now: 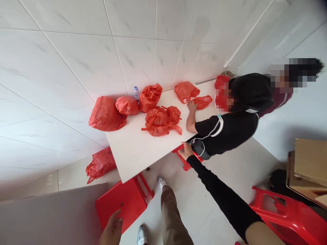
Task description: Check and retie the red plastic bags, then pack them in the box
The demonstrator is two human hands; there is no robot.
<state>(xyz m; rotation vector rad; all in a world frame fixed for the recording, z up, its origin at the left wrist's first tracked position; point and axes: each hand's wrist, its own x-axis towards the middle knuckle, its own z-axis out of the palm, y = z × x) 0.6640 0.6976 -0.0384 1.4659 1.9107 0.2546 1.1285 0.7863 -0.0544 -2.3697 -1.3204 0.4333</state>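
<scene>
While the right hand (186,151) hovers just off the near edge of the bench (127,146), its fingers spread and nothing visible in its grasp, the left hand (112,229) is lower, over a red stool (119,199) by the near left corner, loosely curled and holding nothing. Knotted red bags (158,120) sit about midway along the bench, between its wall edge and near edge, their handles splayed out. A bulky red bag (107,114) occupies the far left corner; along the wall edge from it come a round red bag (127,105), a clear bottle (136,93) with a blue cap, and a gathered red bag (150,98). Toward the right end, a co-worker's hand (192,106) rests beside a small red bag (203,102), with a fuller red bag (186,91) nearer the wall edge. Past the left edge, another red bag (102,164) lies on the floor
</scene>
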